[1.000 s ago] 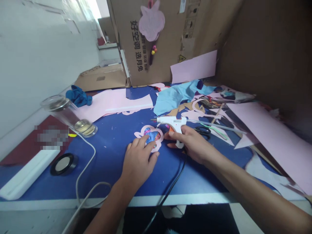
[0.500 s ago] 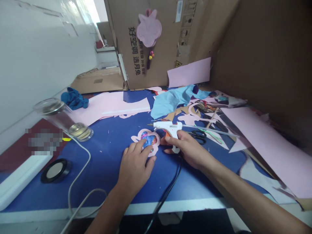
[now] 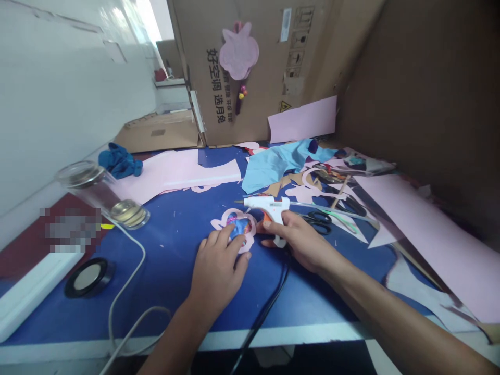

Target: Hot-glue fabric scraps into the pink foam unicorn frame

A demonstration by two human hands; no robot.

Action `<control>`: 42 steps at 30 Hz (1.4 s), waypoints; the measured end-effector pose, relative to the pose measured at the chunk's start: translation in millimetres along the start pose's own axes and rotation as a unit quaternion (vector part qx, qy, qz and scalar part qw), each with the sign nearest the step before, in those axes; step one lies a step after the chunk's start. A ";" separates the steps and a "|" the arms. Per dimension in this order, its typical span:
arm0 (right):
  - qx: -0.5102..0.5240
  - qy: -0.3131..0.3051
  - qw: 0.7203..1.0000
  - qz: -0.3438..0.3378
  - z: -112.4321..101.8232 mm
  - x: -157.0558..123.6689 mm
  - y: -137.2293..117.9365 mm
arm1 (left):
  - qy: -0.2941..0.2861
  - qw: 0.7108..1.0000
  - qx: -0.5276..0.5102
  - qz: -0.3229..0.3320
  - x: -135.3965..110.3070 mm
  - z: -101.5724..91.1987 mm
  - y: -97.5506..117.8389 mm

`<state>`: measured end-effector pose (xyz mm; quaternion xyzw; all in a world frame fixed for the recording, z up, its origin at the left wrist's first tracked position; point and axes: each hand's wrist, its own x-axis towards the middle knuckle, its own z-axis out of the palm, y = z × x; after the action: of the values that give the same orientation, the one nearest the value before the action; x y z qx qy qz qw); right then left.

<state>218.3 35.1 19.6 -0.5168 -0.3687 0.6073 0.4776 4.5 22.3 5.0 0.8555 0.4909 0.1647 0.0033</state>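
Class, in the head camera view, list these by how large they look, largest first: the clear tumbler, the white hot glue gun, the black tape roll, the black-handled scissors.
1. Clear tumbler
2. White hot glue gun and black tape roll: they look alike, so unranked
3. Black-handled scissors

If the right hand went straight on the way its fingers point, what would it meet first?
The right hand, gripping the white hot glue gun, would probably meet the pink paper cut-out first; its fingertips look very close, though depth is unclear.

glue gun (image 3: 266,204) lowered, nearer pink cutout (image 3: 233,224)
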 end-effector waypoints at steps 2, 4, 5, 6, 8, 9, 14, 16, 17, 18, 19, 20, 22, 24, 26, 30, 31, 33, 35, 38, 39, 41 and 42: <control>-0.011 -0.004 1.000 -0.001 0.3 3.4 -1.6 | -0.009 1.000 0.001 -0.002 3.1 -1.2 -0.1; -0.024 -0.006 1.000 -0.004 0.9 8.5 -5.5 | -0.017 1.000 0.006 -0.005 8.1 -2.2 -0.8; -0.030 -0.007 0.999 -0.006 1.7 11.7 -8.4 | -0.020 1.000 0.011 -0.005 11.4 -2.6 -1.5; -0.037 -0.009 0.999 -0.010 2.8 15.4 -11.9 | -0.022 1.000 0.016 -0.007 15.1 -2.9 -2.3; -0.051 -0.010 0.999 -0.018 6.4 23.4 -19.7 | -0.025 0.999 0.028 -0.014 23.6 -3.2 -4.5; -0.057 -0.009 0.998 -0.022 8.6 27.6 -23.5 | -0.026 0.999 0.032 -0.019 28.1 -3.1 -5.9; -0.081 0.006 0.995 -0.053 16.9 44.8 -30.7 | -0.017 0.998 0.039 -0.036 44.0 0.2 -15.1; -0.081 0.015 0.995 -0.064 16.1 48.3 -27.6 | -0.007 0.999 0.031 -0.036 45.3 3.1 -18.4; -0.080 0.019 0.994 -0.069 14.6 49.2 -25.5 | -0.002 0.999 0.027 -0.036 45.1 4.7 -19.8; -0.080 0.022 0.994 -0.072 12.5 49.6 -23.5 | 0.002 0.999 0.023 -0.036 44.7 6.3 -20.8; -0.082 0.022 0.994 -0.075 10.0 49.7 -21.6 | 0.006 0.999 0.018 -0.036 44.3 7.6 -21.5; -0.084 0.022 0.993 -0.078 7.1 49.5 -20.2 | 0.010 0.999 0.013 -0.038 44.0 8.7 -21.8; -0.091 0.024 0.992 -0.084 1.4 48.6 -18.5 | 0.016 0.999 0.007 -0.043 44.2 10.0 -21.7; -0.096 0.026 0.991 -0.091 -2.8 47.9 -18.0 | 0.017 0.999 0.009 -0.048 45.3 10.4 -21.0; -0.098 0.021 0.990 -0.097 -4.6 48.1 -17.6 | 0.016 0.999 0.012 -0.048 46.5 10.5 -20.3; -0.097 0.001 0.990 -0.103 -3.0 51.4 -14.6 | 0.022 0.999 0.009 -0.043 47.6 11.6 -20.9; -0.097 -0.001 0.990 -0.103 -2.5 52.4 -13.6 | 0.025 0.999 0.010 -0.045 47.8 12.0 -21.5; -0.096 -0.001 0.990 -0.103 -2.1 54.3 -11.7 | 0.030 0.998 0.015 -0.051 48.5 12.5 -22.7; -0.095 0.000 0.990 -0.101 -2.1 55.8 -10.3 | 0.032 0.998 0.021 -0.056 49.4 12.3 -23.8; -0.092 -0.002 0.991 -0.099 -1.5 57.2 -9.7 | 0.035 0.997 0.023 -0.059 50.7 11.7 -25.0; -0.091 -0.004 0.991 -0.098 -0.9 57.6 -9.9 | 0.037 0.997 0.020 -0.058 51.0 11.6 -25.2; -0.086 -0.009 0.992 -0.097 0.6 58.6 -10.5 | 0.042 0.998 0.011 -0.056 51.2 12.0 -25.7; -0.083 -0.011 0.992 -0.096 1.5 59.2 -10.8 | 0.042 0.998 0.005 -0.056 51.3 12.5 -25.9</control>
<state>218.4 95.0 13.8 -0.5101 -0.4706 0.5318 0.4853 10.0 80.8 3.1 0.8190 0.5385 0.1979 -0.0128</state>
